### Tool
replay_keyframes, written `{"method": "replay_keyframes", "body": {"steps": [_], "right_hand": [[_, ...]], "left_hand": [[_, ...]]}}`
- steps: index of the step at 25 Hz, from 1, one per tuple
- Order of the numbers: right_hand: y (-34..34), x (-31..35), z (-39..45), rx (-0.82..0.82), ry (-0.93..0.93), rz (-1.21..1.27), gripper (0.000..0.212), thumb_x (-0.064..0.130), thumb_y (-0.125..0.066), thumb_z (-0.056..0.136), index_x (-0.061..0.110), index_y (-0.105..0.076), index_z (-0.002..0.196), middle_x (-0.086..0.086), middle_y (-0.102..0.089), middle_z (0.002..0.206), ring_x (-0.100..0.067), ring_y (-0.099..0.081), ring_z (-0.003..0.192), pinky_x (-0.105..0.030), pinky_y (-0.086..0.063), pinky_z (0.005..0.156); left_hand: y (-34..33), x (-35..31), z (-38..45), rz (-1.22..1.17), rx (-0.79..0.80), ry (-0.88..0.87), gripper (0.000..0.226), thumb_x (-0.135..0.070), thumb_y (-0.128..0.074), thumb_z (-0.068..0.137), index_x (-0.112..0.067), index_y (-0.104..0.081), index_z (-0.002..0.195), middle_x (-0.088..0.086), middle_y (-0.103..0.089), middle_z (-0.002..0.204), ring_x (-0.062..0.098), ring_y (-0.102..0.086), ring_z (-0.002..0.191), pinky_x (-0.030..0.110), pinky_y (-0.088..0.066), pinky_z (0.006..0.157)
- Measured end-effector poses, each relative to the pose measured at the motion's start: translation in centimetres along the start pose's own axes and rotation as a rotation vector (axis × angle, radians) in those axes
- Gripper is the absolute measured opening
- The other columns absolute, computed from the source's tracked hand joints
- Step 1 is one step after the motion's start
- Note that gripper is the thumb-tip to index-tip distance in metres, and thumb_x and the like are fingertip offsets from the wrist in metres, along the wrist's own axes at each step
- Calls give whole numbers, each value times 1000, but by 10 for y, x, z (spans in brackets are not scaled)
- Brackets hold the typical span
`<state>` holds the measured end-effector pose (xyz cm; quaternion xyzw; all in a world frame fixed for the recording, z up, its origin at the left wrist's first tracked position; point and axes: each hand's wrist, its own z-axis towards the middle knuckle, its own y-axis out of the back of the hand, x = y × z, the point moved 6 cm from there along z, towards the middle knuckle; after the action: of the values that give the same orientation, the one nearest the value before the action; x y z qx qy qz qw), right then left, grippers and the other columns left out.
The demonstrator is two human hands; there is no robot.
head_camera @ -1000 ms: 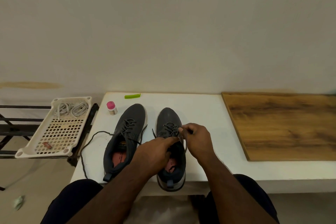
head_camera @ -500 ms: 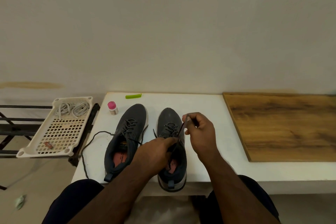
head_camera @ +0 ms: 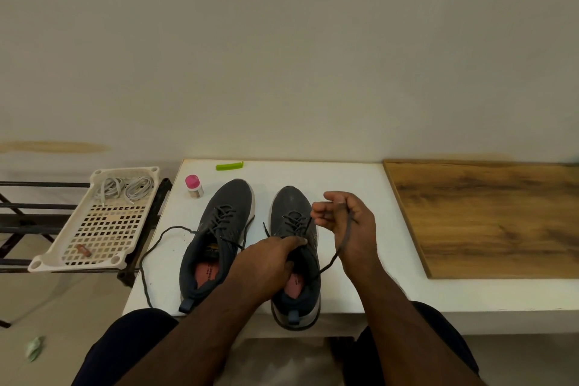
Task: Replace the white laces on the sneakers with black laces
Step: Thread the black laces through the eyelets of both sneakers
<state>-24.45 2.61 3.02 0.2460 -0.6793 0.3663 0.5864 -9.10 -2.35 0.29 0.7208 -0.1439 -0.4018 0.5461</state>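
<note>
Two dark grey sneakers stand side by side on a white table (head_camera: pixel 351 185), toes pointing away from me. The left sneaker (head_camera: pixel 219 229) carries a black lace whose long loose end (head_camera: pixel 150 247) trails off to the left. My left hand (head_camera: pixel 269 257) grips the tongue and collar of the right sneaker (head_camera: pixel 291 207). My right hand (head_camera: pixel 347 229) is raised beside that shoe and pinches its black lace (head_camera: pixel 336 255), which runs down to the upper eyelets. The white laces (head_camera: pixel 125 189) lie coiled in a white basket.
The white perforated basket (head_camera: pixel 103 229) sits on a dark metal rack left of the table. A small pink-capped bottle (head_camera: pixel 193 186) and a green clip (head_camera: pixel 229 165) lie near the table's far edge. A wooden board (head_camera: pixel 488 216) covers the right side.
My right hand has lifted up and to the right, drawing the black lace out of the right sneaker's eyelets. My left hand has stayed on the shoe's tongue.
</note>
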Motion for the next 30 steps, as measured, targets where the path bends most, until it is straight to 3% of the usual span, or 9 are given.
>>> {"method": "replay_keyframes", "body": {"steps": [4, 7, 11, 16, 18, 20, 23, 27, 30], "right_hand": [[7, 5, -4, -62, 9, -166, 20, 23, -50, 104, 13, -67, 100, -9, -73, 84, -16, -67, 68, -24, -51, 57], [18, 9, -2, -175, -65, -174, 29, 33, -49, 104, 14, -70, 96, -10, -72, 87, -10, -60, 68, -21, -44, 57], [22, 29, -1, -232, -10, -189, 32, 39, -54, 101, 14, -72, 94, -7, -72, 86, -13, -60, 75, -27, -45, 63], [21, 61, 19, -259, 90, -182, 10, 27, -73, 91, 19, -70, 95, -3, -72, 81, -18, -68, 77, -32, -55, 70], [9, 69, 23, -231, 193, -541, 12, 35, -68, 93, 23, -67, 94, 4, -69, 76, -14, -66, 72, -30, -53, 68], [-11, 67, 22, -188, 255, -918, 15, 41, -61, 96, 26, -63, 97, 10, -64, 77, -11, -62, 71, -27, -49, 66], [-26, 53, 24, -109, 230, -1132, 14, 44, -57, 98, 30, -60, 100, 8, -64, 78, -14, -63, 71, -30, -53, 66], [7, 47, 31, -163, 140, -1158, 11, 38, -65, 95, 28, -64, 98, 7, -71, 94, -8, -60, 70, -20, -40, 57], [29, 40, 33, -82, 61, -1164, 24, 30, -72, 89, 26, -66, 111, 3, -68, 118, -11, -62, 92, -24, -47, 74]], "left_hand": [[9, -1, -5, -176, -50, 12, 40, -35, -49, 99, -40, -49, 139, -11, -61, 132, 9, -57, 117, 30, -47, 99], [28, 24, -4, -302, -239, 206, 31, -35, -52, 100, -31, -59, 130, -8, -66, 111, 9, -61, 98, 28, -48, 88], [17, 38, -4, -280, -57, 335, 32, -29, -55, 99, -23, -58, 130, -3, -71, 102, 12, -62, 89, 28, -48, 86], [31, 26, -6, -277, -182, 266, 29, -32, -57, 98, -25, -61, 126, -5, -61, 118, 10, -57, 109, 22, -42, 91], [41, 4, -9, -595, -185, 203, 34, -49, -53, 98, -24, -68, 116, -6, -67, 111, 7, -61, 97, 25, -48, 87], [38, -31, -16, -928, 52, 159, 46, -64, -47, 90, -31, -67, 116, -12, -71, 107, 4, -64, 95, 28, -53, 82], [29, -48, -21, -972, 180, 125, 26, -47, -51, 99, -34, -63, 118, -14, -73, 96, 4, -66, 95, 31, -54, 87], [43, -8, -20, -1010, 29, 281, 22, -29, -48, 104, -22, -68, 105, -2, -63, 71, 9, -55, 59, 19, -43, 52], [43, 16, -18, -900, 41, 328, 19, -25, -52, 103, -22, -70, 102, -2, -68, 77, 6, -53, 55, 18, -39, 49]]}}
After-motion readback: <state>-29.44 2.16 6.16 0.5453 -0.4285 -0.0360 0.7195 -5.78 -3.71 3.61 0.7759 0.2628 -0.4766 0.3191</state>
